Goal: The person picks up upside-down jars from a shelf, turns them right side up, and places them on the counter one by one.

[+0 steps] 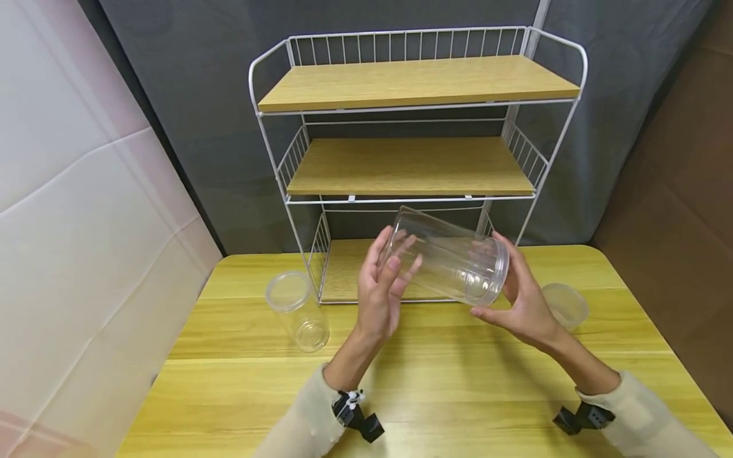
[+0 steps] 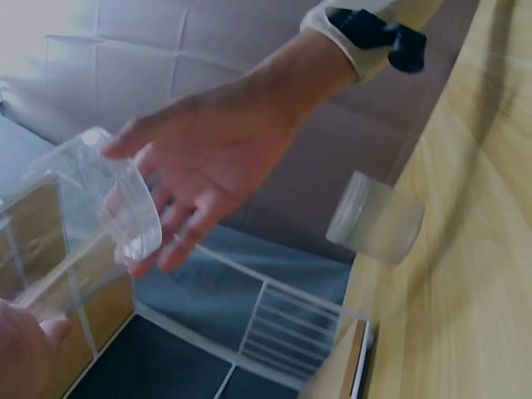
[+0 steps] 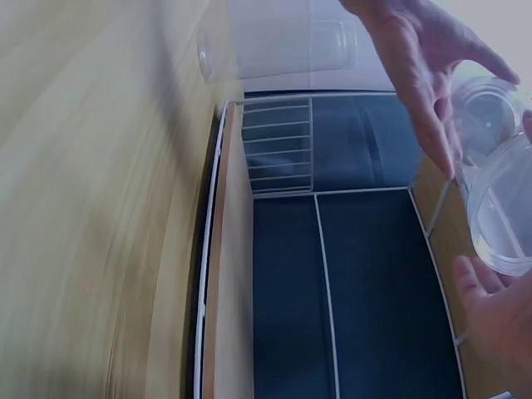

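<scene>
A tall clear plastic jar [image 1: 443, 257] is held tilted between both hands, above the table and in front of the shelf rack. My left hand [image 1: 379, 292] holds its bottom end, the fingers seen through the clear wall. At the wider banded end, my right hand [image 1: 523, 299] grips the jar, with its thumb below and its fingers on the far side. The left wrist view shows that right hand [image 2: 212, 150] spread around the rim band [image 2: 141, 212]. In the right wrist view, the left hand [image 3: 420, 71] is against the jar's other end.
Another tall clear jar [image 1: 298, 312] stands on the table [image 1: 435, 394] at the left. A short, cloudy jar [image 1: 564, 305] stands at the right, behind the right wrist. The white wire rack with wooden shelves [image 1: 409, 165] rises at the back, against a grey curtain [image 1: 189, 114].
</scene>
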Available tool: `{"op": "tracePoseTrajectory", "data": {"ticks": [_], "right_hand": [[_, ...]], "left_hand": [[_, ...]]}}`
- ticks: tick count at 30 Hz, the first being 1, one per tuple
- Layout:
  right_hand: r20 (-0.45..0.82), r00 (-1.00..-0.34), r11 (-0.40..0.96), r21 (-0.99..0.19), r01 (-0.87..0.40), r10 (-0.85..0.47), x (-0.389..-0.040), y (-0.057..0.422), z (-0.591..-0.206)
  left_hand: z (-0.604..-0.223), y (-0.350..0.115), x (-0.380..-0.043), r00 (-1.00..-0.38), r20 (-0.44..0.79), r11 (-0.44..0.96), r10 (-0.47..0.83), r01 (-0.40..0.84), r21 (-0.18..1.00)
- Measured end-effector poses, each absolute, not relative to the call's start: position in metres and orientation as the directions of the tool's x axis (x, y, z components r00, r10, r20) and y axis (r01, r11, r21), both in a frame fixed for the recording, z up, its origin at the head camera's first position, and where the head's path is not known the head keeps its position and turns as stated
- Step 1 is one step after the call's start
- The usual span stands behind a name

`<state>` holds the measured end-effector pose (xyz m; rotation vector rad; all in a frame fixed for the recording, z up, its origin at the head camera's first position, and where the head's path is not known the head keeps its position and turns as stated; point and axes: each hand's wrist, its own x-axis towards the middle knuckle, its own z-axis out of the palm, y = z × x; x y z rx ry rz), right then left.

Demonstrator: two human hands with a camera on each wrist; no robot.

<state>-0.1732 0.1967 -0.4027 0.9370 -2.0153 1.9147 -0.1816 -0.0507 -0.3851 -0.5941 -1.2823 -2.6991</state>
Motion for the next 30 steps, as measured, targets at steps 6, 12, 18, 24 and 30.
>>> {"op": "tracePoseTrajectory", "data": {"ticks": [6,12,18,24,30], "right_hand": [[0.651,-0.699,-0.125,-0.751,-0.648,-0.296,-0.175,0.199,-0.397],[0.700,-0.637,-0.180,-0.706,-0.685,-0.323,-0.178,0.205,-0.381],[0.703,-0.636,-0.180,-0.703,-0.688,-0.319,-0.179,0.211,-0.365],[0.676,-0.665,-0.083,-0.719,-0.690,-0.318,-0.181,0.211,-0.353],[0.638,-0.664,0.139,-0.672,-0.727,-0.390,-0.186,0.204,-0.350]], "left_hand": [[-0.389,-0.060,-0.181,-0.899,0.402,-0.623,0.174,0.216,0.752],[-0.393,-0.072,-0.184,-0.864,0.443,-0.588,0.239,0.234,0.775],[-0.398,-0.083,-0.188,-0.831,0.485,-0.429,0.273,0.346,0.834],[-0.404,-0.090,-0.191,-0.788,0.514,-0.225,0.338,0.462,0.858],[-0.413,-0.092,-0.191,-0.780,0.473,0.082,0.409,0.548,0.832]]}}
